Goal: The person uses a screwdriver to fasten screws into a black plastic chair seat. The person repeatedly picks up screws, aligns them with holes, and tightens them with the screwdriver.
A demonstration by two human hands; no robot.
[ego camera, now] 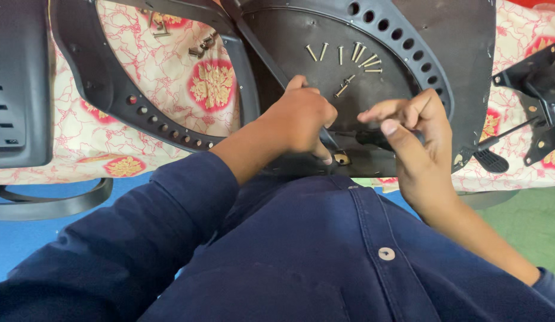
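We are looking down over a dark blue shirt at a black chair seat base (456,42) lying on a patterned cloth (170,71). Our left hand (301,116) is closing in a fist around a dark slim tool (262,56), whose long axis is running from the base's near edge up and away to the left. Our right hand (418,134) is hovering just right of it, fingers loosely curled together, holding nothing we can make out. A row of brass-coloured screws (355,56) is lying on the base beyond both hands, nearer the right one.
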